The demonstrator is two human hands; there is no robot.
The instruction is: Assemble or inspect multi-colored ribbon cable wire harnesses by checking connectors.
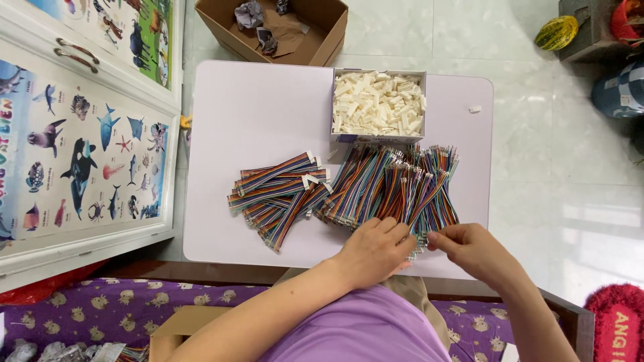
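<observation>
The fingers [402, 231] of both hands pinch the near ends of the thin multicoloured ribbon wires [409, 188] on the pale lilac desk [255, 107]; the wires run away from the person, toward the box of white plastic connectors [379, 104]

We see open tabletop [255, 100] from 9 to 11 o'clock, w/ free passage for a hand. At 12 the box of white connectors [378, 104] blocks. Centre is taken by the taped wire bundles [278, 194] and the loose wire pile [396, 188], touching. Small white piece [475, 109] at 1 o'clock, bare strip beside it.
</observation>
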